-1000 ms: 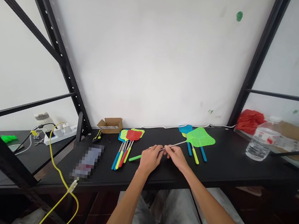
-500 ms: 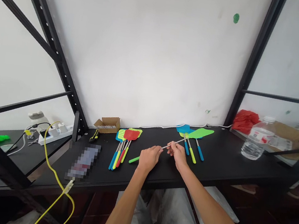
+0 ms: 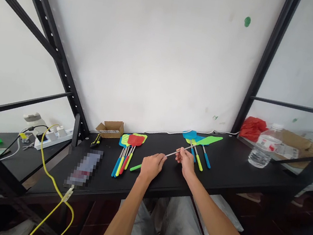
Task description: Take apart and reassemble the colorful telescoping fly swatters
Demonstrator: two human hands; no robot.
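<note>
A green fly swatter (image 3: 209, 140) with a thin metal rod lies across my two hands above the black table (image 3: 234, 168). My left hand (image 3: 151, 166) is closed round the rod near its green handle (image 3: 135, 167). My right hand (image 3: 185, 162) pinches the rod further up, toward the tilted green head. A bundle of swatters (image 3: 127, 149) with red, yellow and blue heads lies to the left. Two or three more swatters (image 3: 195, 151) lie under the green head, at the back.
A small open cardboard box (image 3: 110, 128) sits by the wall. A blurred flat object (image 3: 83, 168) lies at the table's left. A water bottle (image 3: 263, 148) and red bag (image 3: 251, 128) stand right. A yellow cable (image 3: 50, 180) and power strip (image 3: 50, 139) are left. Black shelf posts frame the table.
The green swatter's head has lifted off the table and tilted on edge. My hands have drawn a little apart along the rod, which now shows longer between them.
</note>
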